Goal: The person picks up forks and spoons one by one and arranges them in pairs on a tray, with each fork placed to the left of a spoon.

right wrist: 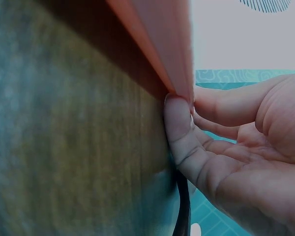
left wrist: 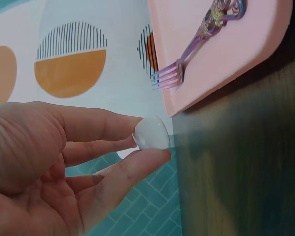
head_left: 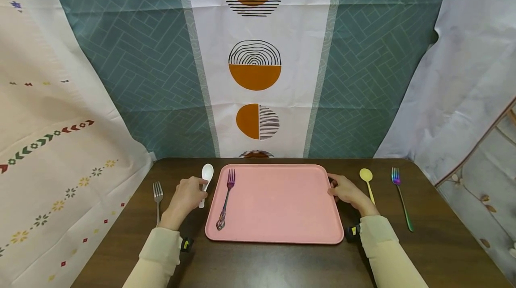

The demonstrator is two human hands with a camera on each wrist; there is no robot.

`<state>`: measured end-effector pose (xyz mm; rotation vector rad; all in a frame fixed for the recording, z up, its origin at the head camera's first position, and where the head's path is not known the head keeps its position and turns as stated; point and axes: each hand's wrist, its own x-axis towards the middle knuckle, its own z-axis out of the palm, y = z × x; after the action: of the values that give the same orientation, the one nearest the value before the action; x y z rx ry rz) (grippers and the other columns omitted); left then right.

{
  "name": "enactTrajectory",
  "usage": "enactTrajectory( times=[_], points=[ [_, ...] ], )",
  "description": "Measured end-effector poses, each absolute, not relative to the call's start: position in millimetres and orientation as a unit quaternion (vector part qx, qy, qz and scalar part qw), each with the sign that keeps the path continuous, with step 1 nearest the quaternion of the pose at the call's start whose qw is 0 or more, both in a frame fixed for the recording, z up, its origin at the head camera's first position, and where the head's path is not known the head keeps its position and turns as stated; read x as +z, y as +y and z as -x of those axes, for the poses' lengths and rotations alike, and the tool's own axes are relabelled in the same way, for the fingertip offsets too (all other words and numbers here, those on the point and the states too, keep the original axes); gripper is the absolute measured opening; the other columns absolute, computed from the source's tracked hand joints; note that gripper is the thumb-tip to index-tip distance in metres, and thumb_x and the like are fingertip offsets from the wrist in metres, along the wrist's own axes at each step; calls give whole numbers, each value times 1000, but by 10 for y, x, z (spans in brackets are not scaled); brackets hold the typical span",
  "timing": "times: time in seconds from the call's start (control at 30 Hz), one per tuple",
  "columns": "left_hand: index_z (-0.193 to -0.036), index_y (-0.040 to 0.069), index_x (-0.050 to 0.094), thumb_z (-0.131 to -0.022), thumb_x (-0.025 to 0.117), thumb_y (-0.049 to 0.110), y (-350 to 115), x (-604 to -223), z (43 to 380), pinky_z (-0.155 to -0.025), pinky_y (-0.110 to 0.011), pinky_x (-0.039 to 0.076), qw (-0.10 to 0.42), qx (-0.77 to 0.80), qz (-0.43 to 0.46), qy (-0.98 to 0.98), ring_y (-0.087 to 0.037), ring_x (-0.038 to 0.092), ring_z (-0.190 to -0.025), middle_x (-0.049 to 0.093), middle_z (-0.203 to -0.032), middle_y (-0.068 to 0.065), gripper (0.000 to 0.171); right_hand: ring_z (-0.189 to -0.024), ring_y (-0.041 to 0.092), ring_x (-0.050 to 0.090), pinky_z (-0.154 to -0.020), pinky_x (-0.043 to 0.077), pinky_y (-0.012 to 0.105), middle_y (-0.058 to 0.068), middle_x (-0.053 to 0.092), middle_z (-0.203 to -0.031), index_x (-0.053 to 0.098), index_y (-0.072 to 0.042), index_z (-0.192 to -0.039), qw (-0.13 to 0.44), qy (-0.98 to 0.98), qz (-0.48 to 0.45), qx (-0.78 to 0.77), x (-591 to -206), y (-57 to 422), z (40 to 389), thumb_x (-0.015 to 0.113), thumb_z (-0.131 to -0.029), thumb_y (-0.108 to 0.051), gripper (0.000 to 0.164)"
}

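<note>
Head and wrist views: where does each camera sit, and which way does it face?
Head: on the head, facing forward and down at the pink tray; left hand, right hand and sleeves show.
Left wrist: on that wrist, facing the pinched white spoon; left hand shows.
Right wrist: on that wrist, facing the tray's gripped edge; right hand shows.
Shared: head and left wrist both show the ornate-handled fork on the tray.

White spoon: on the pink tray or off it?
Off: the left hand pinches the white spoon outside the pink tray, beside its left rim.
</note>
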<state>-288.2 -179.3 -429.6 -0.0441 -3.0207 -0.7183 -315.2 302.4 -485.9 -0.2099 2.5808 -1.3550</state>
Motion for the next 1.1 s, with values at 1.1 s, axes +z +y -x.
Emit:
enactTrajectory(
  times=[1.1],
  points=[
    [-115,-5,77,-87,76,2,-1591,-4328,2853,-62,-38,57,21,-239,43,-970,-23,67,-73,76,-100,-19,28,-74,22,59,-64,57,33,16,53,-92,31,18,-152,108,877,67,-463,-4835,3017,3129,56,-93,7,65]
  ],
)
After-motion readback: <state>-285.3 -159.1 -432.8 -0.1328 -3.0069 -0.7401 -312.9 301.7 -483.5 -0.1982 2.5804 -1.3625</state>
